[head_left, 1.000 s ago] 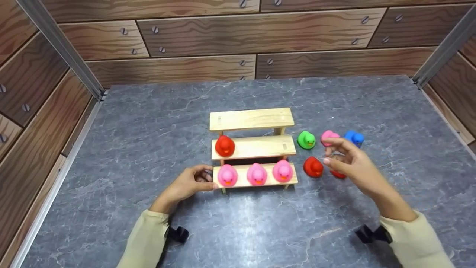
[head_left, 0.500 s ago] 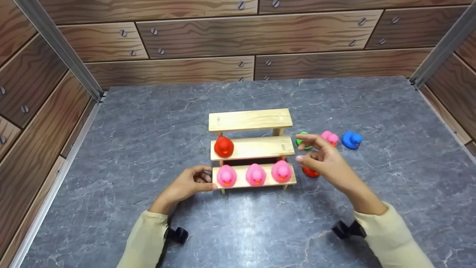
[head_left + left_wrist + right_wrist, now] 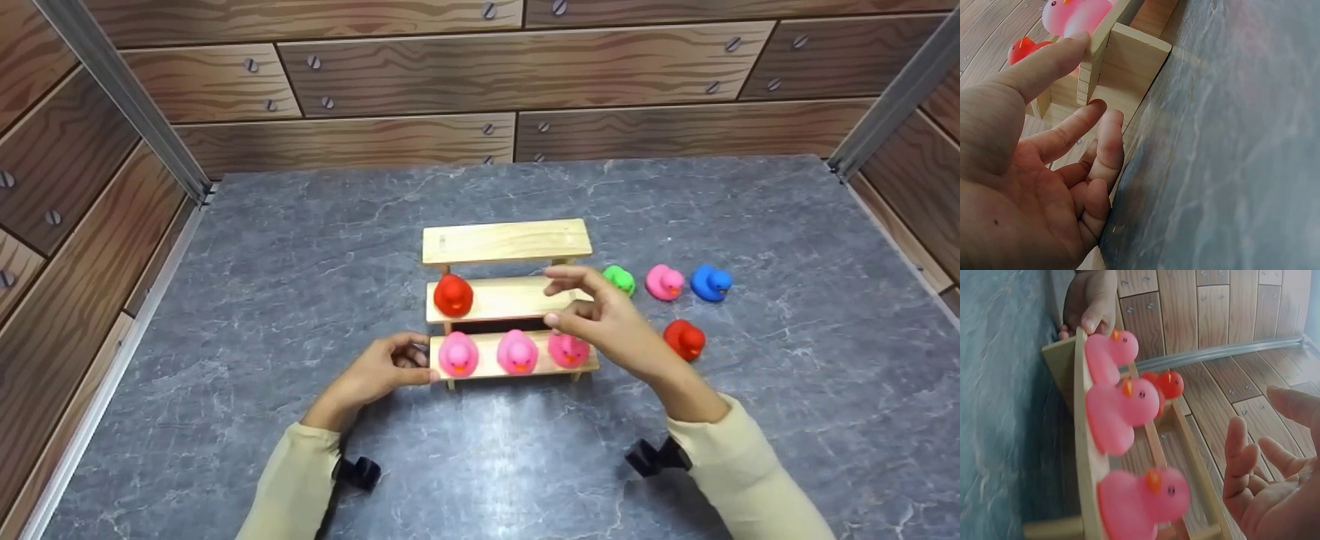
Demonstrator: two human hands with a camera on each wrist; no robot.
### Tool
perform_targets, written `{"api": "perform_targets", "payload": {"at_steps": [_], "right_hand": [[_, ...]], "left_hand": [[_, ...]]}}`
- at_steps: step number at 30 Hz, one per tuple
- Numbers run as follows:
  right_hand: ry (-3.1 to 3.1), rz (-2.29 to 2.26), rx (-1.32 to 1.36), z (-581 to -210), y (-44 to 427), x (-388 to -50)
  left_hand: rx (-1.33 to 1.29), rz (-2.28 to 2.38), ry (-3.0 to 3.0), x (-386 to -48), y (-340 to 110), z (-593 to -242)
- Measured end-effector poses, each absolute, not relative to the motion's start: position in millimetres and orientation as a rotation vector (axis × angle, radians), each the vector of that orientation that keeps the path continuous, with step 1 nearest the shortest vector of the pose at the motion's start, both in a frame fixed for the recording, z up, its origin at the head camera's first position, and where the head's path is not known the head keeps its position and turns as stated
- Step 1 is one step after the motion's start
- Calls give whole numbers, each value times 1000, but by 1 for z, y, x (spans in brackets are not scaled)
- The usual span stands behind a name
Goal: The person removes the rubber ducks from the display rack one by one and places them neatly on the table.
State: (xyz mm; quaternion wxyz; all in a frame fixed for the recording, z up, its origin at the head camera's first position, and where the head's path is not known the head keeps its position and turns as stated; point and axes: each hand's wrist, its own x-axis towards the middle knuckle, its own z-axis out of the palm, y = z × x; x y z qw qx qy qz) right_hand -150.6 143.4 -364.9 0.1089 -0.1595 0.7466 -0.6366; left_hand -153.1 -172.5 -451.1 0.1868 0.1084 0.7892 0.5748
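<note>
A three-tier wooden stand [image 3: 506,241] stands mid-table. Three pink rubber ducks [image 3: 517,352] line its lowest step, and a red rubber duck [image 3: 454,295] sits at the left of the middle step. My left hand [image 3: 379,371] pinches the left end of the lowest step; in the left wrist view the thumb [image 3: 1075,53] lies on top and the index finger reaches below. Over the right end of the middle step hovers my right hand [image 3: 607,319], fingers loosely bent and spread. Nothing shows between them, and the right wrist view also shows no duck in that hand [image 3: 1275,489].
Right of the stand, a green duck [image 3: 619,279], a pink duck [image 3: 664,283] and a blue duck [image 3: 711,283] form a row on the grey marbled table [image 3: 315,247]. Nearer lies another red duck [image 3: 685,339]. Wood-patterned walls [image 3: 525,71] enclose the back and sides.
My right hand has moved left from above the loose ducks to the stand's right side. A loose red duck seen earlier beside the stand is now out of sight behind it. The left hand has stayed put.
</note>
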Motion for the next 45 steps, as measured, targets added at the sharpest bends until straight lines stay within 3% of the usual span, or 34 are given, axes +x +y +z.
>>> {"api": "perform_targets", "payload": {"at_steps": [22, 45], "right_hand": [[2315, -1681, -565, -369, 84, -159], [2496, -1598, -412, -377, 50, -170]], "left_hand": [[292, 1597, 2222, -153, -172, -452], [292, 1591, 2230, -154, -173, -451]]}}
